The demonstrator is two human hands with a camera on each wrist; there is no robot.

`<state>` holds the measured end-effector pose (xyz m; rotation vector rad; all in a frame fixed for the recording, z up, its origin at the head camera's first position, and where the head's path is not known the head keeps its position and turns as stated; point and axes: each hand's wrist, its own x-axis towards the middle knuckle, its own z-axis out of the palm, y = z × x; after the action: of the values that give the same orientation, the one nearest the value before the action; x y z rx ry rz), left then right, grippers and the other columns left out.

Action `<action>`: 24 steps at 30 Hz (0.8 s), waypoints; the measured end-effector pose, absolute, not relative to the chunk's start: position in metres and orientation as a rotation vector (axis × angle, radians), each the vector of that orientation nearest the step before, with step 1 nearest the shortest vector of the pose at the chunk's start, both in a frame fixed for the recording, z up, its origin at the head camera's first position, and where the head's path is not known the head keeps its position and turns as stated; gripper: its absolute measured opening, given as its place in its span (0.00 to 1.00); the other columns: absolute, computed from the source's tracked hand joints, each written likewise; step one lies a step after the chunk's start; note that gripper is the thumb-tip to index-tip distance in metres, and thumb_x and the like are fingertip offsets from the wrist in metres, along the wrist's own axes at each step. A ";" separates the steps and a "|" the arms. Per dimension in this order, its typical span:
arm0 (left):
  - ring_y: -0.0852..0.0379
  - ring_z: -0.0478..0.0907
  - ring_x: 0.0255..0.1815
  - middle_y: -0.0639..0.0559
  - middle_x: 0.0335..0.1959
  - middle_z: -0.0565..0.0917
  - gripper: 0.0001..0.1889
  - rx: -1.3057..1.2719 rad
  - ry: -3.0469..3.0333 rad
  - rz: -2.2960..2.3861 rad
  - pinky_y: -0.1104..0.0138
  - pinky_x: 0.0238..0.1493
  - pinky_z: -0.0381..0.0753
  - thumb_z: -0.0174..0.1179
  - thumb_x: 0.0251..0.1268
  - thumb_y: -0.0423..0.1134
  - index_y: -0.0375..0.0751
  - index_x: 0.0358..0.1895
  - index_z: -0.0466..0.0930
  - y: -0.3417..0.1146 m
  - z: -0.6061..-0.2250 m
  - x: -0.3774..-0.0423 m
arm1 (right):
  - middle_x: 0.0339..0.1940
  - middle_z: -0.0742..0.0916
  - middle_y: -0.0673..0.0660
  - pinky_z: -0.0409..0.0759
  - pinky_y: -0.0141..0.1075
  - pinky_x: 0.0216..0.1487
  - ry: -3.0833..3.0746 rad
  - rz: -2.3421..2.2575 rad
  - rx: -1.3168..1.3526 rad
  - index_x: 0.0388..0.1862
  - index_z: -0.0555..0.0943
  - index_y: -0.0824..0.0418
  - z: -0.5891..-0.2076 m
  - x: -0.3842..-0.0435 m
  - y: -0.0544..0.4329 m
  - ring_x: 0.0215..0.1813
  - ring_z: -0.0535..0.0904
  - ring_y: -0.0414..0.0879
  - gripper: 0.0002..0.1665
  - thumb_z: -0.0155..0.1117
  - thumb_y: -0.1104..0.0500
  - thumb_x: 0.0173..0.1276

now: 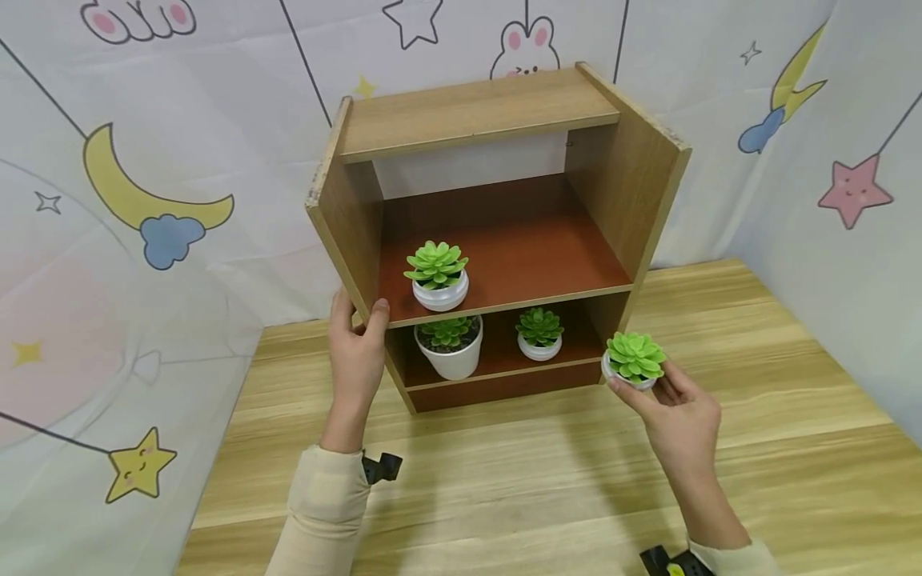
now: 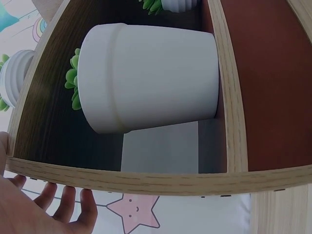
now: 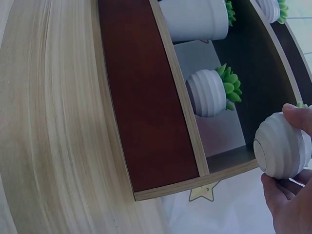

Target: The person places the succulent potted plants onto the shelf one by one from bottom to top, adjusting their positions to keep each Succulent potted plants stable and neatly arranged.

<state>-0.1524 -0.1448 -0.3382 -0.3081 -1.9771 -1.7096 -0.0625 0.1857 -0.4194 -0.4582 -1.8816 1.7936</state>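
A small wooden shelf unit [image 1: 490, 400] with reddish-brown boards stands on a wood-grain table. My left hand [image 1: 358, 344] grips its left side panel, thumb in front and fingers behind, as the left wrist view also shows. My right hand [image 1: 684, 416] pinches the white ribbed pot of a potted succulent [image 1: 635, 360], held upright just off the unit's lower right front corner. Another potted succulent [image 1: 441, 280] sits at the left of the upper board. In the lower compartment are a larger white flowerpot [image 1: 457, 360] with a green succulent and a small potted succulent [image 1: 540, 336].
The wood-grain table [image 1: 490, 496] extends in front of the unit and to its right. White cloth [image 1: 216, 288] printed with moons, stars and a rabbit hangs behind and at both sides. Each wrist carries a small black camera mount [image 1: 382, 467].
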 end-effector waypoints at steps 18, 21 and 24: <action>0.55 0.69 0.59 0.39 0.62 0.70 0.24 -0.293 -1.976 -1.697 0.55 0.50 0.74 0.53 0.70 0.28 0.34 0.69 0.69 -0.145 -0.339 -0.152 | 0.60 0.80 0.62 0.74 0.29 0.54 -1.919 1.720 -0.380 0.62 0.79 0.62 -0.415 -0.065 0.176 0.61 0.76 0.51 0.39 0.82 0.65 0.48; 0.55 0.69 0.59 0.39 0.62 0.70 0.25 -0.297 -1.976 -1.701 0.55 0.50 0.75 0.53 0.70 0.28 0.35 0.70 0.68 -0.145 -0.338 -0.152 | 0.59 0.81 0.62 0.74 0.29 0.54 -1.910 1.711 -0.357 0.60 0.80 0.62 -0.413 -0.066 0.174 0.60 0.77 0.49 0.37 0.82 0.66 0.48; 0.55 0.69 0.59 0.40 0.63 0.70 0.25 -0.304 -1.975 -1.712 0.54 0.51 0.74 0.53 0.70 0.28 0.35 0.70 0.68 -0.145 -0.338 -0.152 | 0.59 0.81 0.62 0.75 0.28 0.53 -1.909 1.708 -0.355 0.60 0.81 0.61 -0.412 -0.066 0.173 0.59 0.78 0.48 0.37 0.82 0.66 0.48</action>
<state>-0.1517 -0.1448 -0.3381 -0.3036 -1.9753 -1.7118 -0.0657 0.1728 -0.4120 -0.3549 -1.9095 1.7078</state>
